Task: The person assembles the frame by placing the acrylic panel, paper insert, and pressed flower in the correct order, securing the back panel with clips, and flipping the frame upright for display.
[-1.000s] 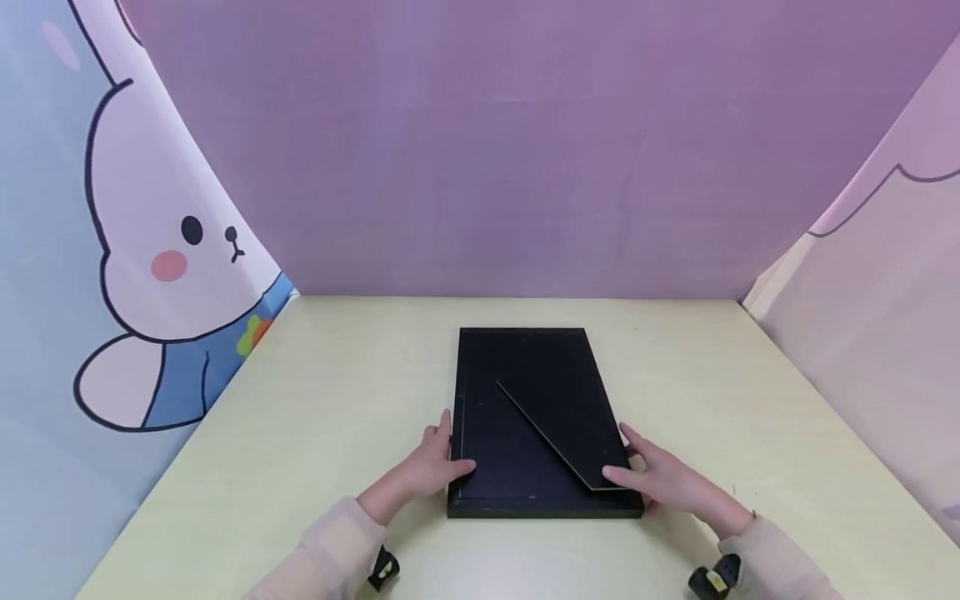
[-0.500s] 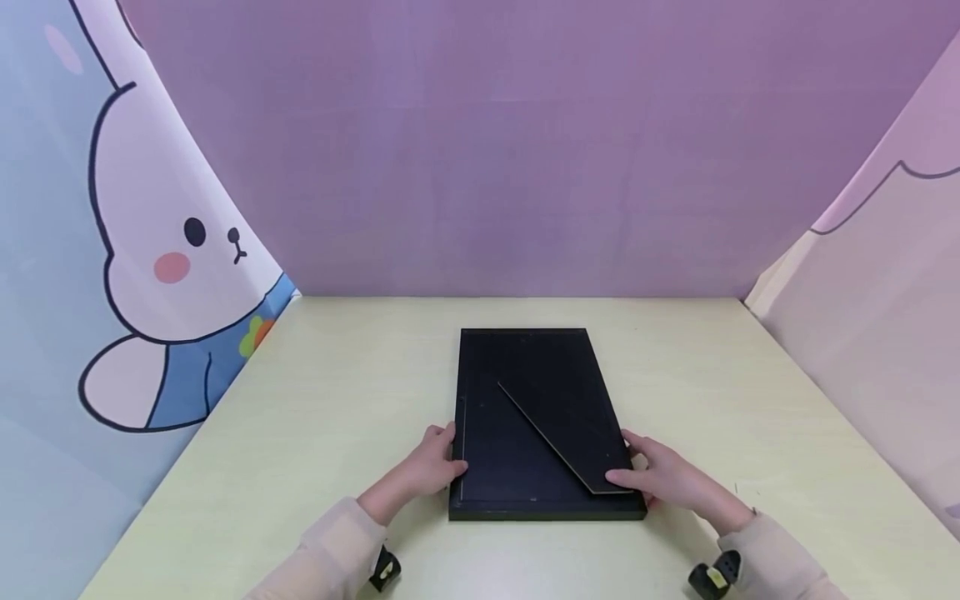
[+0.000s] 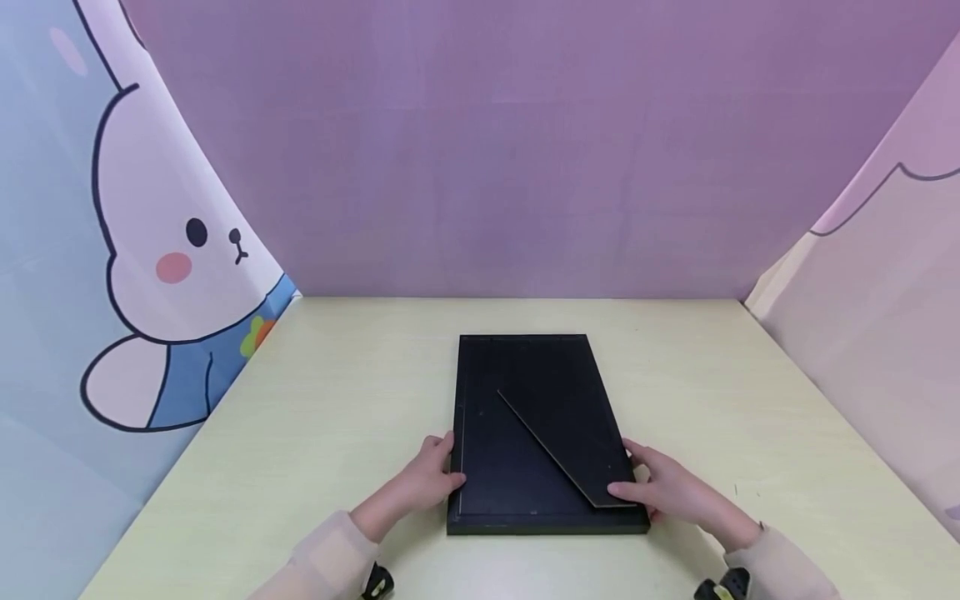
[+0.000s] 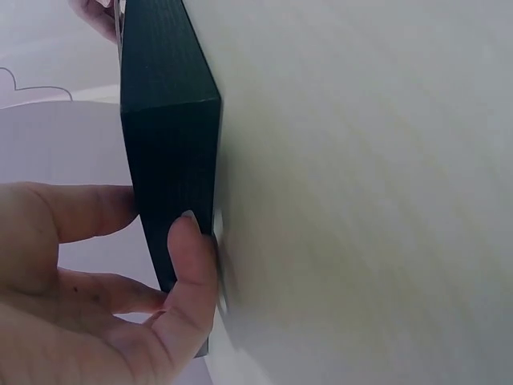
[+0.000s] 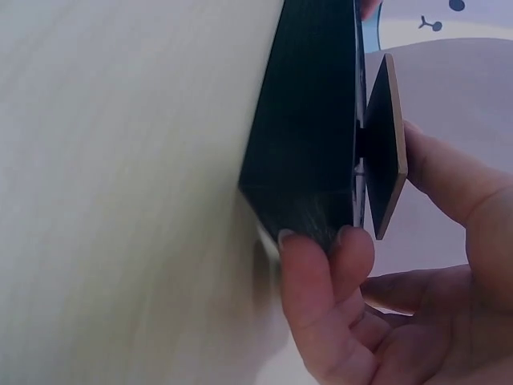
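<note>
A black picture frame [image 3: 517,492] lies back side up on the table, its slanted easel stand [image 3: 566,442] spread over the right part of the backing. My left hand [image 3: 426,477] grips the left edge near the front, thumb on top. In the left wrist view its fingers press the frame's dark side [image 4: 172,152]. My right hand [image 3: 671,490] holds the opposite edge, thumb resting on the stand's wide end. The right wrist view shows the stand [image 5: 387,156] standing slightly off the backing, with fingertips against the frame's side. The frame's front is hidden underneath.
The pale table [image 3: 360,375] extends around the frame on all sides. A purple backdrop [image 3: 480,167] rises behind it. Printed panels flank it, with a cartoon rabbit [image 3: 165,208] on the left one.
The frame has slid slightly toward me, with both hands moving along on its edges. The left thumb reaches less far over the top than before.
</note>
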Demonstrator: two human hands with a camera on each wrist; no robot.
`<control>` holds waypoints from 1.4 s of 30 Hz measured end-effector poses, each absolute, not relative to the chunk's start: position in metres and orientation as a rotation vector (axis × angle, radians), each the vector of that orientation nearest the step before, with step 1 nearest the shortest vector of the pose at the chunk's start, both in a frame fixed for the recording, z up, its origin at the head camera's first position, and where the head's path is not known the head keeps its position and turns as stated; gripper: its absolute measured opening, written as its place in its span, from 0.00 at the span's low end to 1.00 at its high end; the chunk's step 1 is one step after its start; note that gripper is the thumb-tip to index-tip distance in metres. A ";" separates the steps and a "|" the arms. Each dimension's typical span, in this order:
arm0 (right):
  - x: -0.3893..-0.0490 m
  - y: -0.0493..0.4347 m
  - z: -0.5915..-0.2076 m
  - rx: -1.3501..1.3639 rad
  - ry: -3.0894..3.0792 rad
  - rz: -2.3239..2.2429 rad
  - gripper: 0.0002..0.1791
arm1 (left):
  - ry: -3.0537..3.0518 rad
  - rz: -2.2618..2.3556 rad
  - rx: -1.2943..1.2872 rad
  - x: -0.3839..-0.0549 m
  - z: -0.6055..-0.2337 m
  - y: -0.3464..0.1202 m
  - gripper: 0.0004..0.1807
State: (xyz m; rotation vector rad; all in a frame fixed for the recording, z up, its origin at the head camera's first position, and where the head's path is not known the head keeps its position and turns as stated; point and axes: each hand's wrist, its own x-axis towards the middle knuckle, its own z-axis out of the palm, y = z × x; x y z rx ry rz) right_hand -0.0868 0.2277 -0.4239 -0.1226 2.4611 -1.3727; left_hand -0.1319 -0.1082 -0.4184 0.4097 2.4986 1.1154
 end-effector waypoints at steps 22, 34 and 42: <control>-0.070 0.227 -0.426 -0.159 2.434 -1.413 0.45 | 2.515 1.096 0.444 -0.118 -0.417 -0.114 0.39; -0.061 0.226 -0.424 -0.203 2.430 -1.405 0.44 | 2.489 1.063 0.439 -0.111 -0.410 -0.114 0.39; -0.062 0.229 -0.422 -0.196 2.413 -1.395 0.44 | 2.496 1.081 0.517 -0.115 -0.411 -0.116 0.33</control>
